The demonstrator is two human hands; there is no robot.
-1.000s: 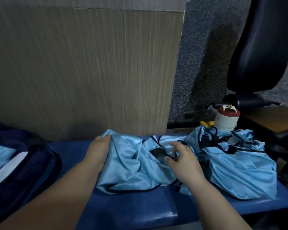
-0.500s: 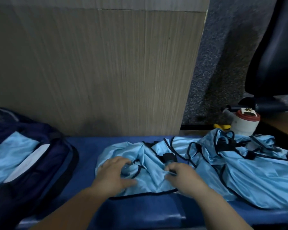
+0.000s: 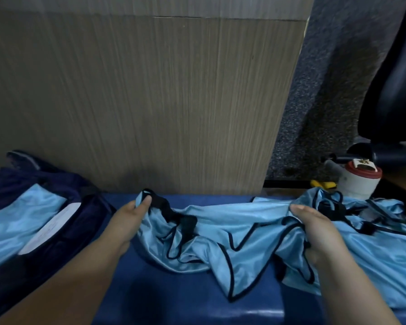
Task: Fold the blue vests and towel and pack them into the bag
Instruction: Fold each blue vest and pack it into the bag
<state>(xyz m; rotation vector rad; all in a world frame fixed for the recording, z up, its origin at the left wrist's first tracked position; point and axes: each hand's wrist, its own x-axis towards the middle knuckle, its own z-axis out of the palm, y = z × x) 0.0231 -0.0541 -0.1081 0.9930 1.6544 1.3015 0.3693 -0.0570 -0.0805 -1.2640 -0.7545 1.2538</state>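
Note:
A light blue vest [image 3: 211,233] with black trim lies stretched and crumpled across the blue bench [image 3: 174,296]. My left hand [image 3: 129,219] pinches its left end near a black strap. My right hand [image 3: 314,233] grips its right end, thumb on top. More blue vests [image 3: 373,221] lie heaped at the right, behind and under my right hand. The dark navy bag [image 3: 63,233] sits open at the left with folded light blue fabric [image 3: 19,221] and a white item inside.
A wood-grain panel [image 3: 150,102] rises right behind the bench. A white container with a red lid [image 3: 359,181] stands at the far right beside a yellow object [image 3: 324,184]. A black office chair [image 3: 394,90] stands on grey carpet at the right.
My hands have moved apart, pulling the vest out from a bunched heap into a wide stretch. The left hand went left, the right hand right.

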